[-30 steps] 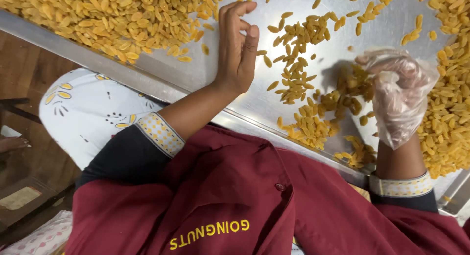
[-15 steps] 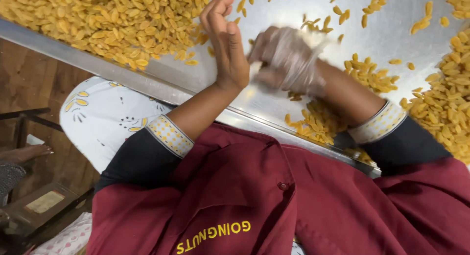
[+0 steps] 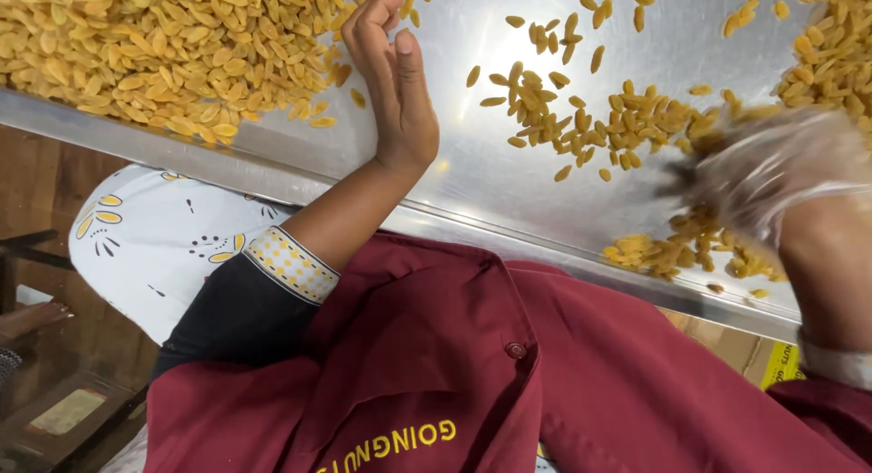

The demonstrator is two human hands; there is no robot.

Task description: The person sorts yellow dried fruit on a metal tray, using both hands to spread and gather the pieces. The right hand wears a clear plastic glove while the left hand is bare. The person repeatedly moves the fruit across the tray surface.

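- Raisins (image 3: 163, 55), golden-yellow, small, oblong and wrinkled, lie across a shiny steel table (image 3: 509, 178): a deep heap fills the upper left, a second heap runs off the upper right corner, and a thin scatter (image 3: 599, 119) sits between them on bare metal.
- Steel table, smooth and reflective, with a bright glare patch near its middle and a folded rim (image 3: 272, 178) running slantwise along its near edge.
- Maroon jacket (image 3: 472, 382), matte woven cloth with a round button and yellow lettering, fills the lower part of the view.
- White cloth (image 3: 163, 246) with small yellow leaf prints shows at the lower left, beside a dark sleeve ending in a yellow-dotted cuff (image 3: 291, 264).
- Left hand (image 3: 395, 83), bare, stands on its edge on the metal at the border of the left heap, fingers straight and pressed together, holding nothing, fingertips touching the raisins.
- Right hand (image 3: 772, 178), in a thin, crinkled clear plastic glove, is blurred over a small pile (image 3: 672, 251) near the rim; whether its fingers are spread or closed I cannot tell.
- Small loose raisins lie singly just beside the rim.
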